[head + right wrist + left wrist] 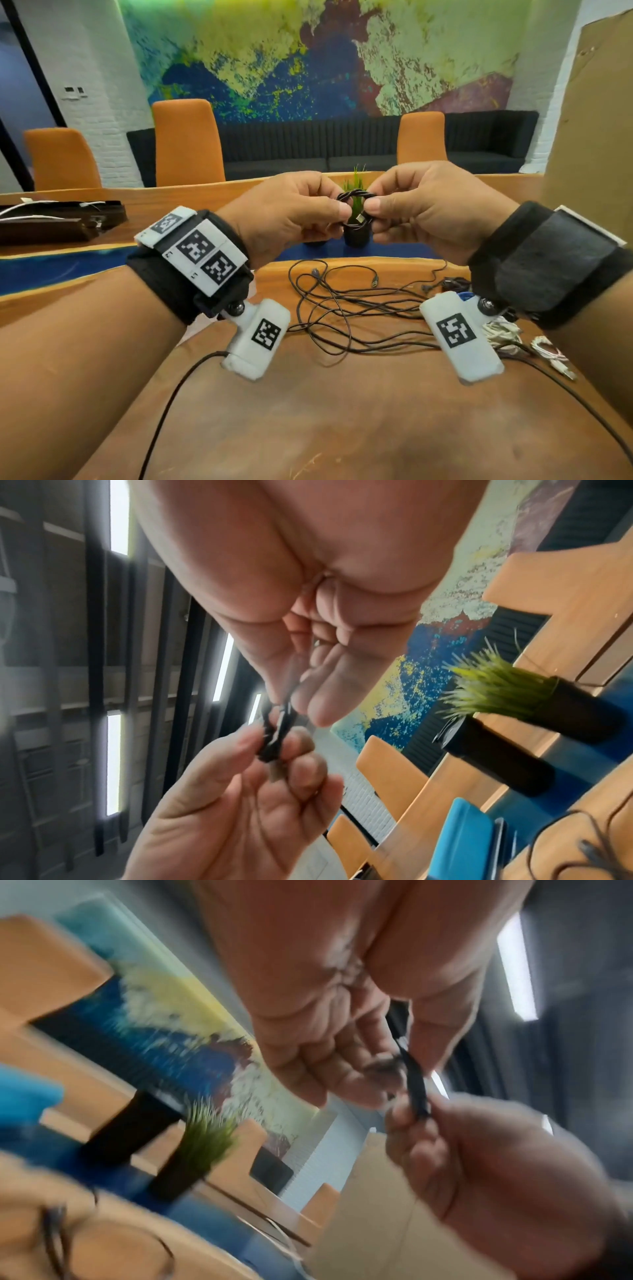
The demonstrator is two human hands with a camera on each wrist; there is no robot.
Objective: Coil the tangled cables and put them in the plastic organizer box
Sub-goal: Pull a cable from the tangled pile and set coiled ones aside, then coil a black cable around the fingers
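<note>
Your left hand [284, 216] and right hand [421, 209] meet in the air above the wooden table [342, 411], and each pinches one side of a small black cable coil [354, 210] between thumb and curled fingers. The coil's turns look twisted together, with a metal plug tip showing inside the ring. In both wrist views the coil sits edge-on between your fingertips, though they are blurred. Below your hands, thin dark cables [342, 308] lie tangled on the table. Near your right wrist are a bundle of white cable [501, 334] and a pale cable with a USB plug [555, 356]. A potted grass plant [356, 233] stands behind the coil.
</note>
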